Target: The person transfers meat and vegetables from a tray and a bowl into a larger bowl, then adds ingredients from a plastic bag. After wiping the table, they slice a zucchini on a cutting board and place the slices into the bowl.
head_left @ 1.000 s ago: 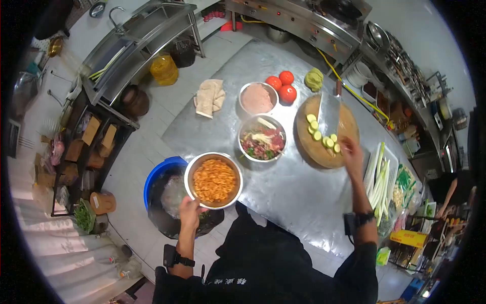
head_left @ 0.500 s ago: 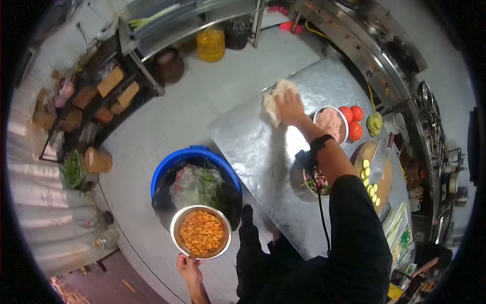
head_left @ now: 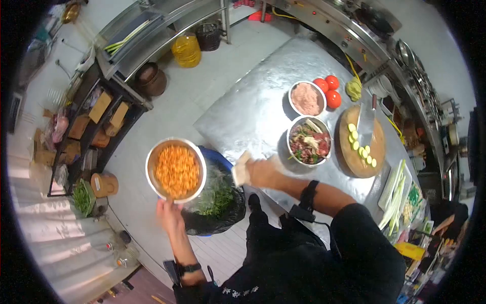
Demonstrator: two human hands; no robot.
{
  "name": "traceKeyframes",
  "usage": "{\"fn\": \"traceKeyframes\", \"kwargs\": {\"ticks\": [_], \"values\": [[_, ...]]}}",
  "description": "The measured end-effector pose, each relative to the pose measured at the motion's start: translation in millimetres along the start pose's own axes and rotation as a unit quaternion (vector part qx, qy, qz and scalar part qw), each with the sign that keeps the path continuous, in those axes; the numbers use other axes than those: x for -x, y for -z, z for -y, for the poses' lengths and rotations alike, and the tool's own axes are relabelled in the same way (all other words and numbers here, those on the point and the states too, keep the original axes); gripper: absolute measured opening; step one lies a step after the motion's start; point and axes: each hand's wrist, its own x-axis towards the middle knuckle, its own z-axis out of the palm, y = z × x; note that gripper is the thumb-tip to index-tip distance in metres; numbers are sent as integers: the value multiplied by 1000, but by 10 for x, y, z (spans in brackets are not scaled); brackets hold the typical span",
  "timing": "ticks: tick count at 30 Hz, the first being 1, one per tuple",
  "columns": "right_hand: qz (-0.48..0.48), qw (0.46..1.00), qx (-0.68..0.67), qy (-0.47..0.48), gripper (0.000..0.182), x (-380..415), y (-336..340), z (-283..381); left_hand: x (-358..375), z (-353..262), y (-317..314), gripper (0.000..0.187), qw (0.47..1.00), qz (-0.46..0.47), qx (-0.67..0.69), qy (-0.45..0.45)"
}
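My left hand (head_left: pixel 171 215) is closed on the near rim of a metal bowl (head_left: pixel 150 175), which holds small orange pieces of food (head_left: pixel 177 171). The bowl is up over a bin (head_left: pixel 223 225) lined with black plastic, partly covering it. Leafy green scraps (head_left: pixel 215 197) and clear plastic lie in the bin. A pale cloth (head_left: pixel 241 169) is bunched under my right hand (head_left: pixel 260 174), at the edge of the metal table (head_left: pixel 243 109) beside the bin. The fingers of that hand are blurred but wrapped over the cloth.
On the table stand a bowl of pink minced meat (head_left: pixel 306 99), a bowl of mixed meat pieces (head_left: pixel 310 142), several tomatoes (head_left: pixel 332 99), and a round cutting board (head_left: pixel 349 152) with a cleaver (head_left: pixel 365 119) and green slices. A tray of scallions (head_left: pixel 392 197) sits at the right edge.
My right hand has drawn the cloth from the far part of the table back to its near left edge. My left hand has raised the bowl and moved it forward and left.
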Motion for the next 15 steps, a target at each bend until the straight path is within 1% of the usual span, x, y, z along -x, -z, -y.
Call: {"fn": "traceKeyframes", "kwargs": {"ticks": [1,2,3,4,6,8,10,12,14,15], "values": [[23,999,-47,-15,62,300,218,194,-71,-41,-281,8,1000,14,20,5],[-39,990,-134,21,63,373,-70,166,-113,-67,-532,8,999,26,38,14],[-63,976,-207,36,62,538,-178,150,-216,12,-669,7,998,48,43,26],[-93,955,-275,54,62,652,-227,77,-394,144,-808,6,996,71,50,32],[-211,897,-378,92,60,1092,-72,-71,-587,373,-1198,6,995,95,5,27],[-221,881,-418,-22,58,1508,-89,-385,-731,673,-1581,8,994,102,6,39],[-195,888,-376,-179,53,1833,-275,-736,-895,1012,-1856,9,986,156,13,56],[-280,873,-298,-264,52,2105,-897,-1134,-870,1146,-2110,8,984,163,-1,70],[-262,873,-252,-326,52,2176,-1444,-1276,-876,1267,-2294,7,979,184,-3,93],[-249,872,-231,-353,52,2197,-1578,-1286,-907,1311,-2279,8,975,197,0,108]]}}
